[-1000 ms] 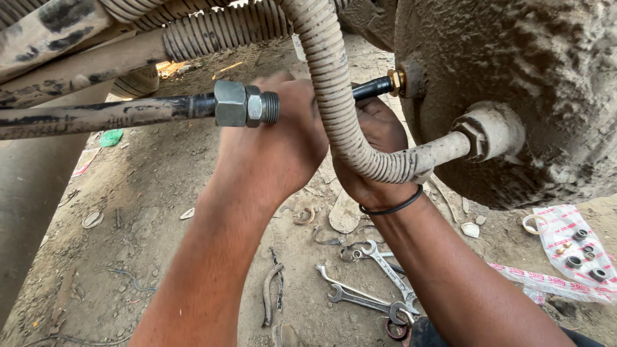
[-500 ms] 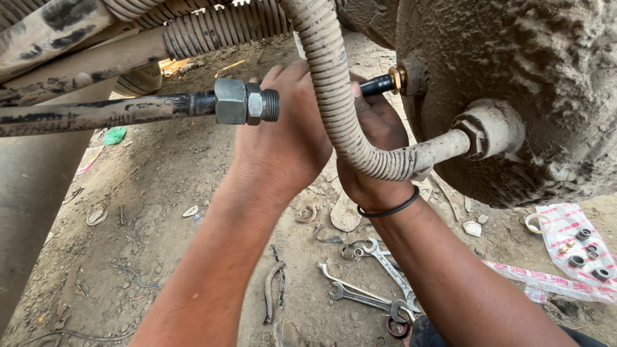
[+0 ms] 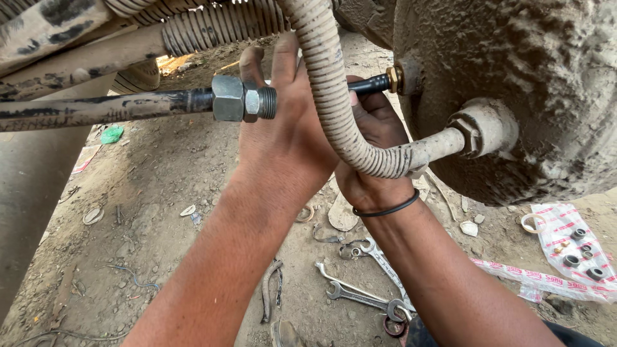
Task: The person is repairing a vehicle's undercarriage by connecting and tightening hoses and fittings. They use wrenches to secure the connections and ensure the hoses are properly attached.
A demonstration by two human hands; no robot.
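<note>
Fingers (image 3: 283,61) of the left hand (image 3: 289,128) point up and lie flat behind the ribbed corrugated hose (image 3: 334,103); whether they grip anything cannot be told — the hose covers them. Right hand (image 3: 376,138) sits just beside it, curled around the thin black line (image 3: 369,83), which runs into a brass fitting (image 3: 394,78) on the mud-caked housing (image 3: 514,77). A black band (image 3: 385,211) circles the right wrist.

Corrugated hose loops down between the two hands and ends at a grimy hex fitting (image 3: 472,132) low on the same housing. From the left, a dirty pipe (image 3: 96,109) ends in a steel hex nut (image 3: 234,98) with bare threads, right in front of the left hand.

Ground (image 3: 160,193) is dry, packed dirt, littered with scraps. Spanners (image 3: 360,289) lie below the forearms; a plastic packet of small rings (image 3: 572,244) rests at right. Overhead parts crowd the upper edge — open room lies only downward and toward the left.
</note>
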